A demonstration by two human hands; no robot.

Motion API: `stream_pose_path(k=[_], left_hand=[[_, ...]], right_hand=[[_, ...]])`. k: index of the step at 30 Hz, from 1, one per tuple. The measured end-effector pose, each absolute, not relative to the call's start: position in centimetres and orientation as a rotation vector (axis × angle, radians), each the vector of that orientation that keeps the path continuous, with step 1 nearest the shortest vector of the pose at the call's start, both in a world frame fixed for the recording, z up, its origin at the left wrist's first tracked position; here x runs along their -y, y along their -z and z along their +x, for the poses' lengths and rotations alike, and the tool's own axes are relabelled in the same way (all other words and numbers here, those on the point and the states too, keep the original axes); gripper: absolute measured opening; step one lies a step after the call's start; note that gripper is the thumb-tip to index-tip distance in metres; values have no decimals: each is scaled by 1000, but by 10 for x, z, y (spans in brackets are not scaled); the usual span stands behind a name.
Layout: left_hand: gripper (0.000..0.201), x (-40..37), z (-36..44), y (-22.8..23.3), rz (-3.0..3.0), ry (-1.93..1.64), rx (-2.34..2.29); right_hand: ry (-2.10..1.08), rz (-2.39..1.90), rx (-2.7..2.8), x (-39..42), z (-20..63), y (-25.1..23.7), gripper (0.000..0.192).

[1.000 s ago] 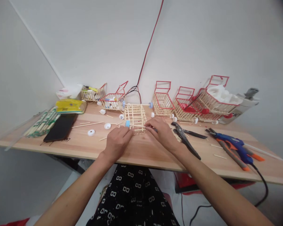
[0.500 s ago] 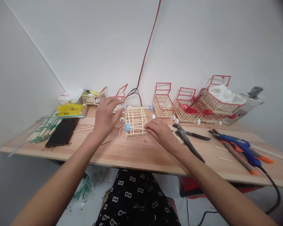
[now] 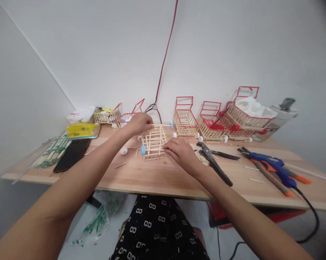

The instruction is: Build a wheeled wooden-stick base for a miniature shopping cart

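A basket frame of thin wooden sticks lies on the table in front of me, with a blue bottle cap at its near left corner. Another blue cap is on the end of a stick at the far right corner. My left hand is at the far left corner, fingers closed; what they pinch is hidden. At the near right side, my right hand pinches the end of the wooden stick that runs across to the near blue cap. Left of the frame lies a loose white cap.
Finished stick carts with red handles stand along the wall. Black pliers and a blue glue gun lie to the right. A phone, stick bundles and a yellow packet are on the left.
My left hand has moved right and closed its fingers at the frame's far left corner; before, they were apart. My right hand keeps its place on the stick. The view has shifted slightly.
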State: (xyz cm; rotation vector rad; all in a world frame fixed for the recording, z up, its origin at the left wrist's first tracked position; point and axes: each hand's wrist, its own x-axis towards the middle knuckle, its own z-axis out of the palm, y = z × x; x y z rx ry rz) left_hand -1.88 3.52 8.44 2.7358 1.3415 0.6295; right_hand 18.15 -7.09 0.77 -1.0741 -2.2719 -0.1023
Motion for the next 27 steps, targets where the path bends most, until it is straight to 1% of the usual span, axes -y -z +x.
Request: stream_pose_path(k=[8,12,16,23,26,27], left_hand=[[15,-21,-21,-110,2570,-714,-1260],[17,6,-19,-121,2396,-790,-1227],[19,37,-10,-120,2359,-839,-1205],[14,75,5,-104,2396,-1049,-1167],[11,86,7,-93,2366,-1123,-1144],[10,90,7,-89,2359,-1143,-1139]], right_hand=[[48,-1076,2202,95,188,-19,13],[80,-1101,2214,112,192,-27,10],[110,-1123,2224,132,195,-28,11],[-216,-1252,2051,146,211,-10,7],[-299,-1240,2037,142,217,-4,19],[-305,-1220,2051,140,218,-3,20]])
